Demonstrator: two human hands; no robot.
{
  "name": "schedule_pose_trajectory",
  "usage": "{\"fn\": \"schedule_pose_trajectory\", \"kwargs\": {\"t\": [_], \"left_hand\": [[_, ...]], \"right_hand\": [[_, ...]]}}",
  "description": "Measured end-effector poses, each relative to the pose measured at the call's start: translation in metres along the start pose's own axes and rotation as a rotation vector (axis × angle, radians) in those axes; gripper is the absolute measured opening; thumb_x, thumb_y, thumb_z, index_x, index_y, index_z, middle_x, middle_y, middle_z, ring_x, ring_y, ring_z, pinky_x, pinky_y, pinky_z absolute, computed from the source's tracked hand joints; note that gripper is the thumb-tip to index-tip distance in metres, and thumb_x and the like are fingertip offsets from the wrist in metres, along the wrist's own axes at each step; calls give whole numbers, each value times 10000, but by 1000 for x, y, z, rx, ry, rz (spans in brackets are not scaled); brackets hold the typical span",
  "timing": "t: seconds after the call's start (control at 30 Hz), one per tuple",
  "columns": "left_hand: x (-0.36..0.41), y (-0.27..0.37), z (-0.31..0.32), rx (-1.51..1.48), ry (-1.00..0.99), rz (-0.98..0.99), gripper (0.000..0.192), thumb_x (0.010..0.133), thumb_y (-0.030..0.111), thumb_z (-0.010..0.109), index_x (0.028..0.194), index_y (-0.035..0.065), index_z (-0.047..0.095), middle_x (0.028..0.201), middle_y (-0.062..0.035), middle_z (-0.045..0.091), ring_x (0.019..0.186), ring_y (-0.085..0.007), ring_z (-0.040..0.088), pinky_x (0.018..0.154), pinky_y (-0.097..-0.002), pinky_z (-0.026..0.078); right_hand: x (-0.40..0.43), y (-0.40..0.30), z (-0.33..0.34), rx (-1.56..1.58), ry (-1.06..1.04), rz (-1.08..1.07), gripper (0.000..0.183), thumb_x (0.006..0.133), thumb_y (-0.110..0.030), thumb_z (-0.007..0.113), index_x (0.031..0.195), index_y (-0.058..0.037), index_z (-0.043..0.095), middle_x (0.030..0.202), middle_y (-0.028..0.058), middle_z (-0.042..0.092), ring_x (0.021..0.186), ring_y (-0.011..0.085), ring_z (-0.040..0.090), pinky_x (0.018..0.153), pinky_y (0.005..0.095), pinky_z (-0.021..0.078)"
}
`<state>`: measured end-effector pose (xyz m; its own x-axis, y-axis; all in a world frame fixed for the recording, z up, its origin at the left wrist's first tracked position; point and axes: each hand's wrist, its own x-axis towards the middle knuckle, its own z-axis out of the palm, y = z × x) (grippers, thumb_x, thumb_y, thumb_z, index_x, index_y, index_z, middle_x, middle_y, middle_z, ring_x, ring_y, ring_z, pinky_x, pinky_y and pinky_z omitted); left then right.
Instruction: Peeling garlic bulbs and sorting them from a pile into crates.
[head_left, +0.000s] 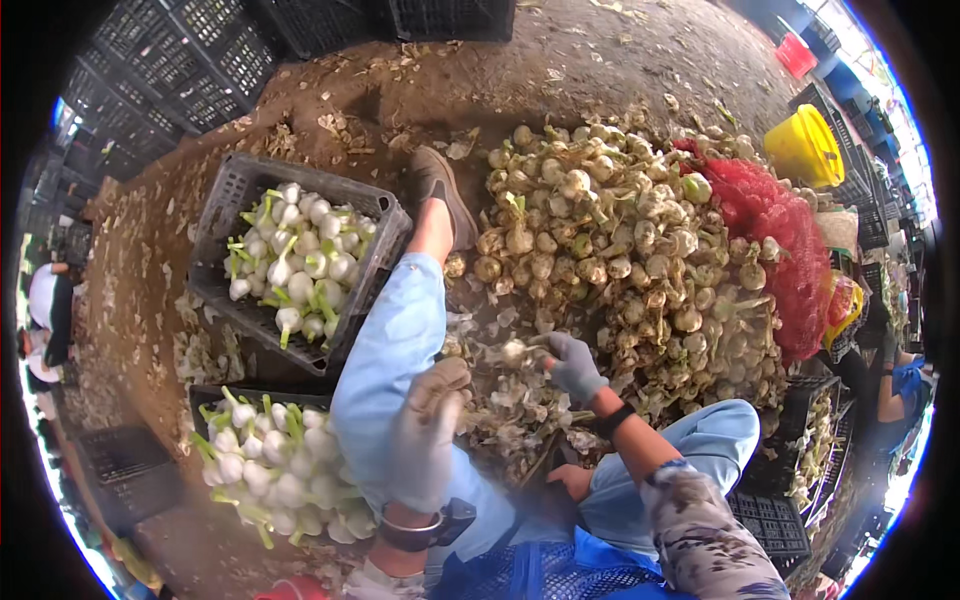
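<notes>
My right hand (576, 369), in a grey work glove, grips an unpeeled bulb (514, 349), garlic or onion, by its dry stalk. This bulb hangs over loose papery skins (517, 420) between my legs. Closer to me, my left hand (431, 431) is raised above my thigh in a soiled glove. Its fingers are curled, and whatever may be inside them is hidden. A large heap of unpeeled bulbs (600, 225) lies in front and to the right. On the left, a black plastic crate (214, 217) contains clean white bulbs (300, 259) with green stalk stubs.
More white bulbs (274, 465) fill a second crate at lower left. A red mesh sack (780, 255) borders the heap, with a yellow bucket (806, 146) beyond. Stacked black crates (180, 60) stand far left. People (49, 315) appear at both sides.
</notes>
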<state>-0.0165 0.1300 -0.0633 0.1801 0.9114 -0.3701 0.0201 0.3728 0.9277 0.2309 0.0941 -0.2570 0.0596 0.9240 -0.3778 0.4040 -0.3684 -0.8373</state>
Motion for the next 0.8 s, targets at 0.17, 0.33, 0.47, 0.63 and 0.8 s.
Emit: {"fn": "schedule_pose_trajectory", "kwargs": {"t": [0.17,0.33,0.47,0.63,0.8], "left_hand": [[-23,-26,24,-153,-324,-128,697,863,78,759,1469,32,417,1281,-91,556,1130,-160,589,1001,-290,500],[-59,-25,33,-102,-366,101,785,740,26,860,1421,3,472,1324,-119,581,1195,-184,584,991,-329,519],[-82,-16,37,424,-201,655,681,707,54,873,1315,69,567,1312,-187,626,1200,-337,626,1020,-389,503],[-101,-22,38,318,-178,662,705,685,34,881,1312,71,560,1321,-191,622,1196,-341,630,996,-403,524],[-109,-29,38,49,-202,520,703,695,9,882,1310,43,544,1318,-172,618,1195,-267,624,985,-376,538]], "right_hand": [[-99,-101,-49,752,-253,-103,351,1010,-221,639,1259,25,607,1087,61,713,998,111,645,843,258,529],[-151,-145,-31,1373,-223,-137,453,961,-211,689,1332,8,547,1113,51,674,980,137,643,824,259,526],[-178,-148,-7,1310,-84,-8,510,898,-261,765,1290,-8,558,1088,41,658,939,126,635,808,255,519],[-187,-144,2,1236,-102,-240,556,848,-393,814,1174,16,626,1071,60,696,972,121,655,865,278,529],[-200,-152,-1,1330,-125,-174,552,785,-394,847,1105,17,664,1014,101,713,981,220,692,937,360,545]]}}
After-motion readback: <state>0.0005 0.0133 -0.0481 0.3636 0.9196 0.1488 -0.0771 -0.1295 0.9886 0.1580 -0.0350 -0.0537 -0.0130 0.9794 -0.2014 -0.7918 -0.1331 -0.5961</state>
